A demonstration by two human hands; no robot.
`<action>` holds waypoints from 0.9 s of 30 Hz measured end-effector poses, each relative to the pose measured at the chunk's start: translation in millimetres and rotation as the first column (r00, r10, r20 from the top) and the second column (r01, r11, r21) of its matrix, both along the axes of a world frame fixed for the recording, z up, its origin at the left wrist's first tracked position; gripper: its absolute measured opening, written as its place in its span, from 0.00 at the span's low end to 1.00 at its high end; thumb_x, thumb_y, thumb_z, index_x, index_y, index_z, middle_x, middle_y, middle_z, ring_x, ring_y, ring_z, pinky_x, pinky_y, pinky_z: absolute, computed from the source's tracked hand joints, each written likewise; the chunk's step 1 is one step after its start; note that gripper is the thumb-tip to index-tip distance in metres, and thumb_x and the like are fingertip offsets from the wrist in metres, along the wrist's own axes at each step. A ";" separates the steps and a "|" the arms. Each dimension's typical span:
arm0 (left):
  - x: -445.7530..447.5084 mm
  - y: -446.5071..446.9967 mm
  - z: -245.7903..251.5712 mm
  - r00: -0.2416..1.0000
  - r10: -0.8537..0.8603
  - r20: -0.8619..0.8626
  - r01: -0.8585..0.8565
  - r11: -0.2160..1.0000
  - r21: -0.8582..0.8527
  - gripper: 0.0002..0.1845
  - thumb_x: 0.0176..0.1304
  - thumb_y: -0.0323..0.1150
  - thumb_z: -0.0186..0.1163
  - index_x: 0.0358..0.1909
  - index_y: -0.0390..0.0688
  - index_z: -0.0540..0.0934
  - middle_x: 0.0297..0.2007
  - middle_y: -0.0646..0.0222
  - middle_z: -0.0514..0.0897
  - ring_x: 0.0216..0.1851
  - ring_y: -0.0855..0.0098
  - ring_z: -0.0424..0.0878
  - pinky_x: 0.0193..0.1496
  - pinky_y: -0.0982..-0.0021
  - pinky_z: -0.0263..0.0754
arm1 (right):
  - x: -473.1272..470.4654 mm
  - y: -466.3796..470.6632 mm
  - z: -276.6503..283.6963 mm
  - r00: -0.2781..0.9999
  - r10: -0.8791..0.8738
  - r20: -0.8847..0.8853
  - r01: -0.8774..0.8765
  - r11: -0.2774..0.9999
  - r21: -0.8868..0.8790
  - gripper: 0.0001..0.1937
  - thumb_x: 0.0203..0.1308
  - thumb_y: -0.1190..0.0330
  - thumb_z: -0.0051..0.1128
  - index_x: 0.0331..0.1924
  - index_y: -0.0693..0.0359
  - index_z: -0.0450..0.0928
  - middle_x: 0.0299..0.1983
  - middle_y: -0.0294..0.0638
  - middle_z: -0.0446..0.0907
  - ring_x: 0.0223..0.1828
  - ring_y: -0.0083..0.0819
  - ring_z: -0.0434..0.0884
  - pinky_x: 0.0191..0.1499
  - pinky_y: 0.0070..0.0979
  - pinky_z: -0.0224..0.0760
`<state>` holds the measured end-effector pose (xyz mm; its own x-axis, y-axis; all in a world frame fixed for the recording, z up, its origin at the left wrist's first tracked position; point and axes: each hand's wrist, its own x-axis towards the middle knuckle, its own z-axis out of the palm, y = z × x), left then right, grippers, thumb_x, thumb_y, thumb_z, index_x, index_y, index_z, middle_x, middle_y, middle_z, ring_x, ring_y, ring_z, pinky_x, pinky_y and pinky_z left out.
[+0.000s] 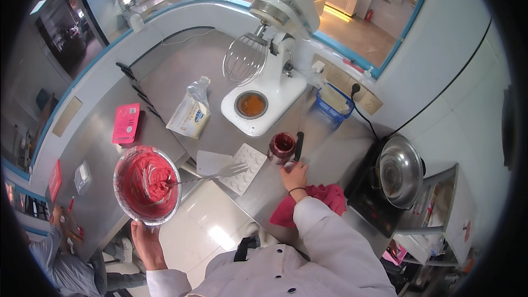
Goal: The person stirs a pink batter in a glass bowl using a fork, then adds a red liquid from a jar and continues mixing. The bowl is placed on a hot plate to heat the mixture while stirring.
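Note:
My left hand (146,245) holds a metal bowl (119,202) by its near side. Pinkish-red cream (154,177) coats the inside of the bowl. A large fork (231,170) with a twisted handle rests in it, its tines reaching out over a white tray with round hollows (247,165). At the counter, my right hand (295,178) has its fingers on a small round lid-like piece (290,166), partly hidden by them. Just beyond stands an open glass jar (281,148) with dark red contents. A black-handled tool (300,142) lies beside the jar.
A stand mixer (280,62) with its whisk raised stands at the back. Nearby are an opened package (189,111), a pink pouch (126,123), a blue basket (334,105), a red cloth (317,204) and a pan (400,171) on a cooktop. Another person (70,268) works at the left.

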<state>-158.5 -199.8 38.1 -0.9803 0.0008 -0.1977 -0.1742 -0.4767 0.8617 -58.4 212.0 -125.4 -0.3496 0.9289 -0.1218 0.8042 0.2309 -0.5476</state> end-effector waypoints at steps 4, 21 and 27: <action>0.0 -0.3 -1.6 1.000 -0.005 -0.011 0.005 1.000 0.008 0.04 0.66 0.29 0.52 0.39 0.43 0.68 0.43 0.68 0.76 0.47 0.72 0.76 0.52 0.65 0.75 | -19.5 5.8 2.0 0.991 -0.088 -0.100 0.091 0.996 0.026 0.33 0.45 0.52 0.65 0.48 0.68 0.63 0.47 0.56 0.68 0.44 0.55 0.76 0.46 0.43 0.73; 9.1 -2.9 -3.0 0.999 0.033 0.012 -0.033 0.999 0.030 0.04 0.66 0.31 0.52 0.39 0.45 0.67 0.44 0.70 0.76 0.47 0.71 0.75 0.51 0.63 0.74 | -104.3 -72.1 37.4 0.793 0.554 -0.253 -0.492 0.827 0.272 0.34 0.41 0.64 0.68 0.53 0.64 0.62 0.47 0.53 0.69 0.50 0.50 0.70 0.53 0.39 0.64; 35.8 -6.9 -3.5 0.994 0.092 0.064 -0.095 0.995 0.031 0.04 0.66 0.33 0.52 0.39 0.47 0.68 0.44 0.70 0.76 0.45 0.71 0.75 0.47 0.63 0.76 | -185.3 -53.1 21.4 0.879 0.476 -0.029 -0.463 0.866 0.189 0.31 0.45 0.66 0.67 0.54 0.59 0.62 0.49 0.51 0.68 0.54 0.48 0.68 0.56 0.40 0.64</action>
